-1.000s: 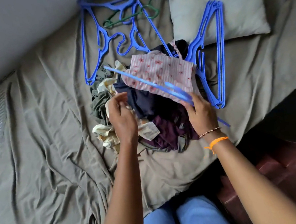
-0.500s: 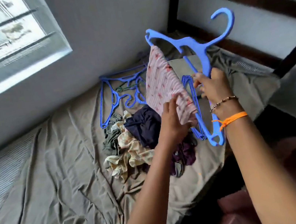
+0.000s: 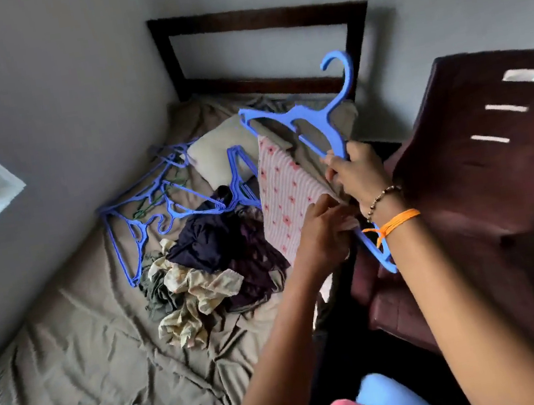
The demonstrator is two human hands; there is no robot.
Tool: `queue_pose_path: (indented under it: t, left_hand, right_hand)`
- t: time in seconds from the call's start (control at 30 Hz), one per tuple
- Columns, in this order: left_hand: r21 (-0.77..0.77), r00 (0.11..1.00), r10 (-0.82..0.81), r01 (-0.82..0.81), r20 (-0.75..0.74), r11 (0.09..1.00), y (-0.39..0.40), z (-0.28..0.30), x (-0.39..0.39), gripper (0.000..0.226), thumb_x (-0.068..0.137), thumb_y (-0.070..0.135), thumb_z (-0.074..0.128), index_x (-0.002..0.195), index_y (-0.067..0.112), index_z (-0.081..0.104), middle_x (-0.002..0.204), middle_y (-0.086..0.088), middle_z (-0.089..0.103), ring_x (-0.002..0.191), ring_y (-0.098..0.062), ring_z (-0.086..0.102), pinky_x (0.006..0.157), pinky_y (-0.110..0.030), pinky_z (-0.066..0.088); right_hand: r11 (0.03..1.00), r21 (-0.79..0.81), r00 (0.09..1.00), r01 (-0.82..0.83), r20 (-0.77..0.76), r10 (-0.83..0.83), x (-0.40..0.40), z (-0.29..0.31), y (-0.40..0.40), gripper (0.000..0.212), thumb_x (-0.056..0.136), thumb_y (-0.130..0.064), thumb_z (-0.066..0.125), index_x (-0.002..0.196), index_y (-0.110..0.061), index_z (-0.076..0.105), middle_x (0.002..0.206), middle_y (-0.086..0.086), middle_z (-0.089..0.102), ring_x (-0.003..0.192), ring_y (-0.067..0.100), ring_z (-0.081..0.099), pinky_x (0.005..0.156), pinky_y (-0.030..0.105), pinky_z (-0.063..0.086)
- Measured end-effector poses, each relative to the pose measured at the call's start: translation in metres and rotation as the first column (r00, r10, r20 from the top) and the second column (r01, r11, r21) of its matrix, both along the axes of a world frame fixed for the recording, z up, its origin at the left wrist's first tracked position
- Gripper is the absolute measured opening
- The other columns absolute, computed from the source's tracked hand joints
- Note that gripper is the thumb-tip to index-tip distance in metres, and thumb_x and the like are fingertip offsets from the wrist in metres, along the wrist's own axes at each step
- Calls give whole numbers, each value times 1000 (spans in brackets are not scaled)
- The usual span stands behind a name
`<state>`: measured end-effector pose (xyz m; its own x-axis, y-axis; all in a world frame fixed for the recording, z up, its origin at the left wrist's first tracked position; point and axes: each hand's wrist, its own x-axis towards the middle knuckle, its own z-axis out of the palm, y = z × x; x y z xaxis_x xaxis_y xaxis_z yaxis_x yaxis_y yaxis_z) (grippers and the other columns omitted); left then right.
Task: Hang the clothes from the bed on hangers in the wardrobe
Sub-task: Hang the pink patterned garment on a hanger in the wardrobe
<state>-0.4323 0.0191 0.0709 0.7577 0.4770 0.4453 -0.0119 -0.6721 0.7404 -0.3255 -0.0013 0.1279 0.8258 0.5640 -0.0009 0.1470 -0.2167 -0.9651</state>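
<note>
The right hand (image 3: 355, 175) grips a blue hanger (image 3: 313, 126) by its lower bar, fingers curled round the plastic, holding it up over the bed's edge with the hook pointing to about one o'clock. The hanger's long axis runs from ten o'clock down to five o'clock, and its lower tip shows below the wrist. The left hand (image 3: 323, 232) pinches the bottom hem of a pink striped garment (image 3: 283, 196), which is draped from the hanger's upper shoulder and hangs down between the two hands. The garment lies just at eleven o'clock from the left hand and at eight o'clock from the right, touching both.

The coming move looks to turn on this: the cloth covers only the upper arm of the hanger, so the left hand, being nearer the loose hem, would have to draw it toward the lower arm at five o'clock.

The remaining pile of clothes (image 3: 212, 262) sits on the bed (image 3: 88, 385) at nine o'clock from the left hand, with spare hangers (image 3: 154, 201) beyond it. No wardrobe is in view.
</note>
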Motion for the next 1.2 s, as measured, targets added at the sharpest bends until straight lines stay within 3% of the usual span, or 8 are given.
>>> queue_pose_path:
  t: [0.13, 0.33, 0.47, 0.57, 0.7, 0.87, 1.0, 1.2]
  left_hand:
    - [-117, 968, -229, 217, -103, 969, -54, -3, 21, 32, 69, 24, 54, 88, 6, 73, 82, -11, 58, 75, -16, 53, 67, -25, 43]
    - [-446, 947, -298, 217, -120, 868, -163, 11, 70, 32, 75, 14, 46, 91, 1, 70, 90, -9, 70, 78, -13, 61, 73, -25, 48]
    - [-648, 865, -499, 346, -60, 679, -277, 35, 91, 25, 94, 11, 48, 87, 22, 69, 73, 14, 68, 66, -1, 55, 65, -19, 44]
    - [-749, 741, -671, 436, -15, 498, -373, 50, 98, 28, 99, 13, 44, 81, 15, 64, 70, 5, 67, 68, -8, 59, 67, -21, 47]
    - [-751, 559, -828, 524, -54, 402, -496, 50, 101, 24, 86, 27, 61, 87, 4, 66, 87, -20, 66, 80, -22, 62, 77, -34, 50]
    - [-740, 246, -967, 638, -66, 213, -633, 42, 90, 5, 90, 10, 61, 91, 7, 64, 82, -1, 66, 74, -3, 63, 70, -18, 48]
    - [-674, -13, -991, 734, -131, 80, -744, 36, 80, 23, 80, -3, 70, 98, 3, 57, 82, 2, 62, 71, 1, 60, 63, -9, 47]
    - [-619, -201, -965, 783, -166, -57, -906, 33, 74, 11, 86, 7, 66, 84, 5, 56, 68, 2, 55, 60, 0, 53, 57, -10, 41]
  right_hand:
    - [988, 0, 987, 158, -25, -158, 18, -11, -84, 25, 84, -23, 58, 60, -18, 52, 55, -3, 55, 46, 5, 40, 49, 24, 26]
    - [934, 44, 935, 353, -63, -350, 28, -8, -250, 19, 92, -16, 53, 73, -17, 57, 57, -4, 53, 38, 1, 38, 44, 15, 27]
    - [860, 6, 860, 510, -43, -509, 22, -6, -370, 18, 82, -29, 56, 72, -14, 59, 60, 2, 55, 44, 2, 40, 46, 17, 28]
    - [748, -23, 747, 663, -36, -664, 9, -9, -462, 21, 78, -30, 60, 89, -12, 58, 68, -1, 55, 57, 10, 46, 54, 27, 36]
    - [568, 30, 569, 822, -75, -819, -20, -12, -580, 15, 85, -8, 60, 95, -10, 49, 78, 3, 58, 63, 12, 53, 56, 26, 42]
    - [432, 48, 435, 900, -96, -895, -74, -22, -717, 21, 88, 4, 53, 107, 1, 47, 83, 0, 59, 71, 5, 55, 63, 18, 44]
    - [295, 56, 298, 954, -61, -953, -124, -29, -807, 24, 91, 12, 47, 113, 12, 40, 83, 4, 58, 57, -5, 59, 57, 10, 46]
    - [126, -133, 128, 983, 7, -992, -181, -37, -922, 19, 89, 2, 58, 75, -11, 55, 64, -3, 56, 51, -7, 53, 55, 13, 40]
